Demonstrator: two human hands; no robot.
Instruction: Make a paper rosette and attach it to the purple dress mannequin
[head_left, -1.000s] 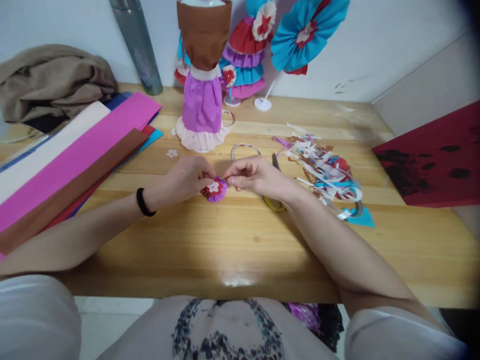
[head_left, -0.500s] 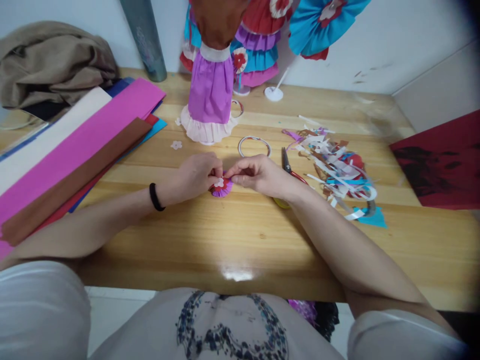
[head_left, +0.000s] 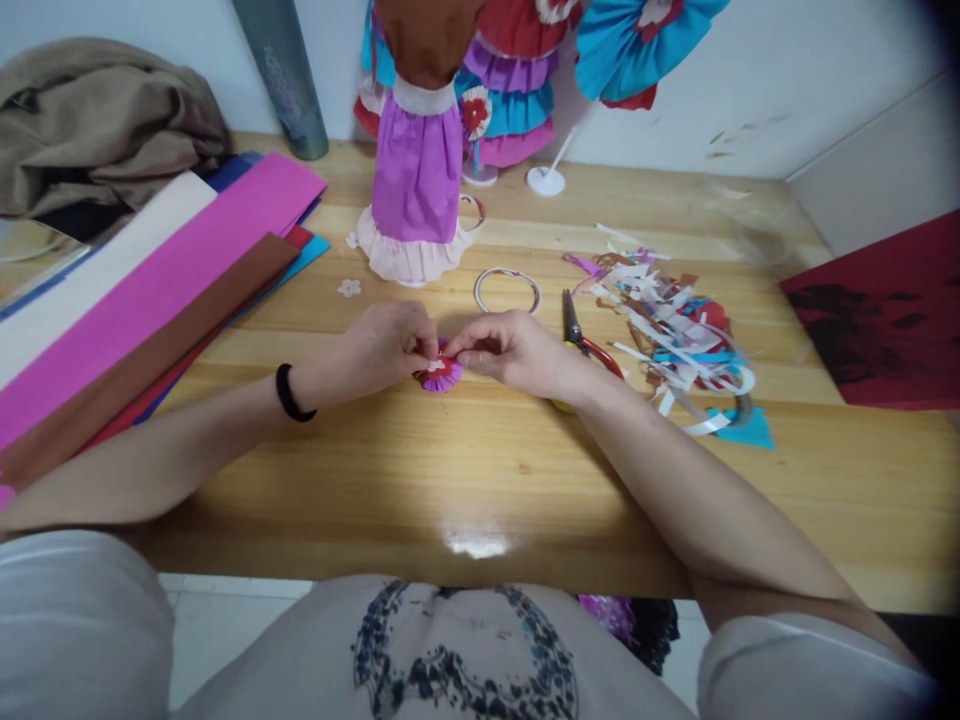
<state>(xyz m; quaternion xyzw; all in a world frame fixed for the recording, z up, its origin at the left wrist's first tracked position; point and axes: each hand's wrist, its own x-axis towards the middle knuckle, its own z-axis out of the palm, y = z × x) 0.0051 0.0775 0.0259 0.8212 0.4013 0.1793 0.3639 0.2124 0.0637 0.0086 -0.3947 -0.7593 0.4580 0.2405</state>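
Observation:
A small paper flower (head_left: 440,378), with a purple pleated rim, a red layer and a white centre, lies on the wooden table between my hands. My left hand (head_left: 394,345) pinches it from the left, thumb and forefinger together at the white centre. From the right, my right hand (head_left: 517,352) closes thumb and forefinger at the red layer's edge. Fingertips hide part of the flower. Just beyond stands a doll-like paper dress (head_left: 418,170) with a purple skirt and pale ruffled hem. A white ring (head_left: 508,291) lies beyond my right hand.
Scissors (head_left: 589,340) with red handles and a heap of paper scraps (head_left: 675,330) lie to the right. Folded coloured paper (head_left: 172,290) covers the left side. At the back stand a bottle (head_left: 285,80), a white stand (head_left: 546,180) and a blue paper rosette (head_left: 649,50).
My left hand has shifted slightly left, its fingertips still at the flower. My right fingers stay close to the red layer. The whole view has moved a little.

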